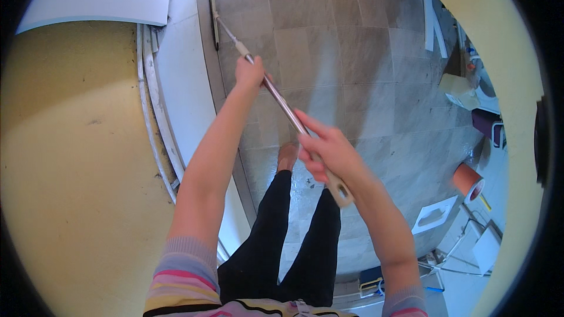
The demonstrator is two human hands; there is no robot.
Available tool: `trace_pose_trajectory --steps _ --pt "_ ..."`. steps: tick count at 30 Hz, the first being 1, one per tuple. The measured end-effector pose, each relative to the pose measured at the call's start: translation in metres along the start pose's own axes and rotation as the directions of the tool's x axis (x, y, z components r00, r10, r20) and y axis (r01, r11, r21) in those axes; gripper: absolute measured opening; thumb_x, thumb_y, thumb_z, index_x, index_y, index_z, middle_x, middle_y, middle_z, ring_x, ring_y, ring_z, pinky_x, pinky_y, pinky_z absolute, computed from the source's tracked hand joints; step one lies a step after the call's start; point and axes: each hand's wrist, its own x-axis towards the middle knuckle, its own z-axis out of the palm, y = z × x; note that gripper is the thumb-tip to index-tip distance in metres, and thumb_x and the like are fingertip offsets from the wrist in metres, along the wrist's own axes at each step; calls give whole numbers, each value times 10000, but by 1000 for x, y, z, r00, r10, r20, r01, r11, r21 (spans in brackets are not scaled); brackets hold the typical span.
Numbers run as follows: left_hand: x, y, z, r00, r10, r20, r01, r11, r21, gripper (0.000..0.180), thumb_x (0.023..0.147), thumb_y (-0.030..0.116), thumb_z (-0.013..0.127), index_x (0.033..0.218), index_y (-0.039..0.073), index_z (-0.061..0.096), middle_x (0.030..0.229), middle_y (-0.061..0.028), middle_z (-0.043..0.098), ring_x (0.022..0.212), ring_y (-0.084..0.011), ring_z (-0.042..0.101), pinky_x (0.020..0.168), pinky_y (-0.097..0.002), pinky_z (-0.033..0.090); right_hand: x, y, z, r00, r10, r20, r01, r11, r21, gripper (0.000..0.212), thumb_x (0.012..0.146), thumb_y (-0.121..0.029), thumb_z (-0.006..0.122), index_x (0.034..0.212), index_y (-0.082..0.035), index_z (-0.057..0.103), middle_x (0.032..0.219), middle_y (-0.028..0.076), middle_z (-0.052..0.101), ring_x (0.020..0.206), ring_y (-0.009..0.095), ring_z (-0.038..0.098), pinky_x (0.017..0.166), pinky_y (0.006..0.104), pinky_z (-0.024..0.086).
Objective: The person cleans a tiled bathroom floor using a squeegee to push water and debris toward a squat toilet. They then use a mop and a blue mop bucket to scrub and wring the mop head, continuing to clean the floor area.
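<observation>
A left hand (251,73) and right hand (330,151) gripped a metal pole (282,103).
Its slim head (214,23) was beyond the left hand.

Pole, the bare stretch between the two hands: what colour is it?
The pole is shiny silver there; the head view shows it best.

The long-handled flat-headed tool (281,101) has a shiny metal tube, with a pale collar (241,48) and a thinner whitish rod (225,29) toward its far end. Its narrow head (214,23), pale and dark, lies lengthwise along the left edge of the tiled floor (370,105), near the far left corner. The pole slants from there up toward the near side and rightward, ending in a beige handle (339,189) pierced by a hanging hole.
</observation>
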Motion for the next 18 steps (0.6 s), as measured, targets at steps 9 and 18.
trace_pose_trajectory --steps 9,18 --pt "-47 -72 27 992 100 83 -130 770 625 392 820 61 510 1135 -80 325 914 -255 602 809 -380 632 652 -419 522 -29 107 9 988 55 -143 -12 958 288 544 925 -116 467 1419 -253 288 639 20 444 430 67 384 349 209 339" --pt "-249 -217 122 845 56 533 -450 612 650 752 818 27 496 1379 -84 8 926 -251 606 847 -369 621 721 -420 505 -169 305 -19 922 13 -387 257 726 638 513 956 -126 423 1432 -219 254 620 24 422 417 52 359 344 191 317"
